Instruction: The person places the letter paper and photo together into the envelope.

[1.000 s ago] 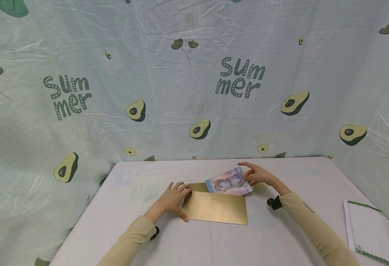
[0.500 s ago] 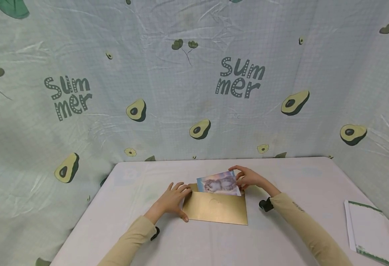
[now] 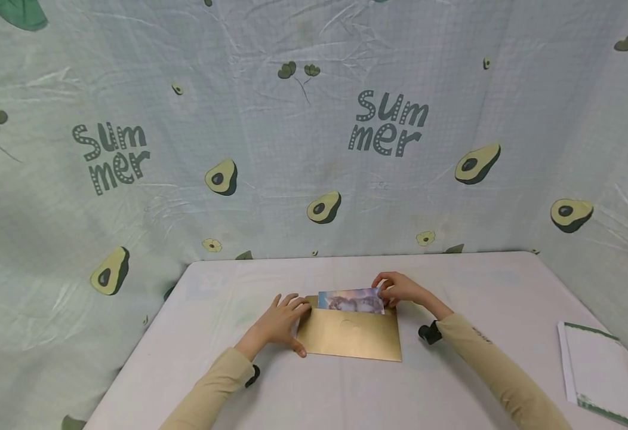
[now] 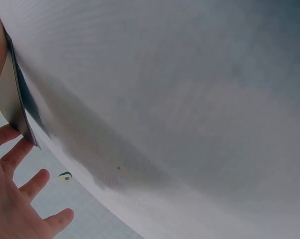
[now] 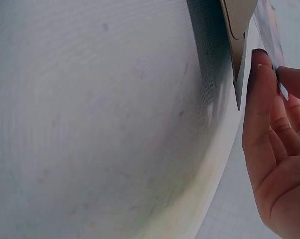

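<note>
Table (image 3: pixel 453 382), white cloth, carries everything. Gold envelope (image 3: pixel 351 337) lies flat under the left hand (image 3: pixel 276 325), fingers spread and pressing its left edge, thumb at the near corner. Picture card (image 3: pixel 350 300), pinched at its right end by the right hand (image 3: pixel 397 289), now sits deeper in the envelope mouth than a second ago; only a strip shows. Insertion looks nearly done.

Gold envelope (image 3: pixel 351 339), seemingly cat-printed card (image 3: pixel 350 300)
</note>
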Motion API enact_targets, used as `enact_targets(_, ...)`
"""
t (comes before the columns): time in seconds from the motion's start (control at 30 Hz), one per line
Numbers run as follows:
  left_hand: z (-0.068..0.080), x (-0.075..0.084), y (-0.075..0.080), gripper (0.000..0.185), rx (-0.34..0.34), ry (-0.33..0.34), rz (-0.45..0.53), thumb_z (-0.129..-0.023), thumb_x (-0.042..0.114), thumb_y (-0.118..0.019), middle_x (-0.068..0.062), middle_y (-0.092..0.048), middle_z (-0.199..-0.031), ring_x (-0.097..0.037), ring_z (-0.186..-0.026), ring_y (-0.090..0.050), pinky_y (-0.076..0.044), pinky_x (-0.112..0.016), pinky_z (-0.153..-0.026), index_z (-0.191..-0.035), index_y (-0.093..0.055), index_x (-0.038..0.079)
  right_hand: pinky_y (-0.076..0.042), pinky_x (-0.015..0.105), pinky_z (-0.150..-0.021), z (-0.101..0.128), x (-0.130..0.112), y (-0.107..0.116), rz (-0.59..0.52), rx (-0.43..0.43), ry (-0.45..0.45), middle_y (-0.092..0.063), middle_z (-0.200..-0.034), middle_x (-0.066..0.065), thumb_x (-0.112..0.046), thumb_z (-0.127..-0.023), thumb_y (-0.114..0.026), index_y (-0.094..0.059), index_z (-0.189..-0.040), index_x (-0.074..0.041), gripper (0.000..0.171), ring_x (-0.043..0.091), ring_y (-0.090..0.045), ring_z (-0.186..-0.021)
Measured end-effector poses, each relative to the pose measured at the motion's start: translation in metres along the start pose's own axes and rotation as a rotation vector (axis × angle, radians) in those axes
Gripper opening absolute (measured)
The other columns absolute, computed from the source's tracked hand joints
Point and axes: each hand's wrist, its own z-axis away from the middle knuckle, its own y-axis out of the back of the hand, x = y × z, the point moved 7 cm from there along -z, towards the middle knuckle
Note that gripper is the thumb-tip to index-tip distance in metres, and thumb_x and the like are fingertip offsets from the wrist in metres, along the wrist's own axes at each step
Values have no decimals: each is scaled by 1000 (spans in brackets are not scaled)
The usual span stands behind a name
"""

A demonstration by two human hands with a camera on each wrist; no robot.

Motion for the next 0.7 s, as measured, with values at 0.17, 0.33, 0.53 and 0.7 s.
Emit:
enact_targets(0.17, 0, 1, 1, 104, -11, 10, 25, -48, 65, -73, -9, -41, -135, -32, -128, -31, -25, -61, -98, -130, -42, 10, -52, 29, -54, 0, 1, 1, 17, 5, 5, -60, -82, 10, -4, -85, -51, -58, -101, 1, 18, 13, -57, -62)
enact_targets(0.33, 1, -1, 0, 104, -6, 9, 14, -48, 66, -72, -9, -41, -135, -32, -128, -31, -25, -61, -98, -130, -41, 11, -51, 27, -53, -1, 0, -3, 39, -2, 16, -60, -84, 10, -4, -85, -52, -60, -103, 0, 20, 11, -54, -62)
enact_targets(0.53, 0, 0, 2, 103, 1, 1, 6, -48, 66, -72, -8, -41, -134, -32, -128, -31, -26, -61, -98, -130, -41, 11, -47, 25, -50, -2, 0, -8, 60, -25, -1, -57, -85, 9, 1, -81, -47, -62, -105, -3, 29, 12, -51, -59)
enact_targets(0.7, 0, 1, 2, 103, 4, -2, 11, -48, 65, -72, -8, -42, -133, -33, -128, -32, -26, -61, -98, -130, -42, 10, -44, 23, -49, 0, -1, -11, 71, -53, 6, -56, -83, 6, 0, -82, -48, -64, -101, -4, 25, 10, -50, -55)
